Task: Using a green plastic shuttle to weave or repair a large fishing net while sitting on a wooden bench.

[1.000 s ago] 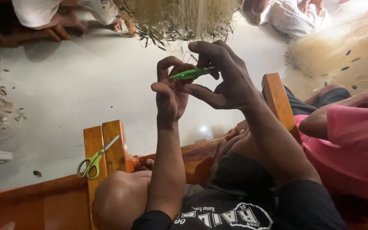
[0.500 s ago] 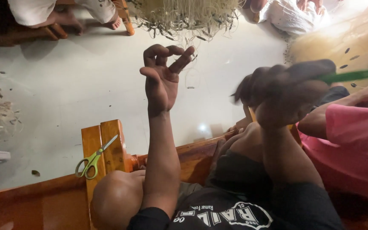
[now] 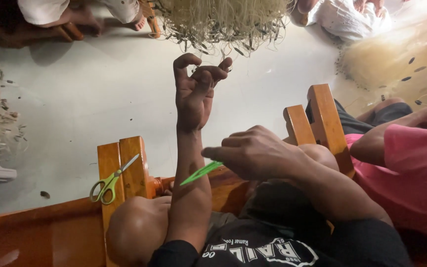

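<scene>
Head view: I see my left hand [image 3: 196, 94] raised at 12 o'clock, fingers curled, thumb and forefinger pinched narrow; whether a thread sits between them I cannot tell. My right hand [image 3: 258, 153] at 3 o'clock grips a green netting needle [image 3: 201, 173], tip pointing toward 8 o'clock. Green-handled scissors [image 3: 109, 180] rest on the wooden bench arm [image 3: 133, 163] at 9 o'clock. Pale netting [image 3: 223, 20] hangs beyond.

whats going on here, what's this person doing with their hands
A seated person works on pale fishing net. The left hand is raised, fingers pinched as if on a thin strand, too fine to see clearly. The right hand holds a green netting needle lower down. Green-handled scissors lie on the wooden armrest.
</scene>
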